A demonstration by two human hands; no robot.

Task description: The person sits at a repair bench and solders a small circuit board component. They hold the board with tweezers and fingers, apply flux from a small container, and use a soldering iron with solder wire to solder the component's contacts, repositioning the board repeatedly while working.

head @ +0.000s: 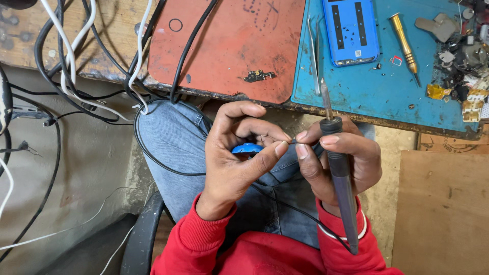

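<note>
Red sleeves nearest lens. Left hand [237, 153] pinches thin solder wire [277, 139] from blue spool [247, 148]; right hand [338, 158] pinches wire end, soldering iron [340, 173] clamped upright. Hands meet mid-frame over lap. Wire probably light, soft, kinks easily; grip near end. Blue phone [351, 30] at 1 o'clock.

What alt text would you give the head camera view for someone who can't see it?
Two hands meet over a lap: the left hand holds a small blue part, the right hand grips a soldering iron. Beyond, a blue phone and screwdriver lie on a blue mat.
</note>
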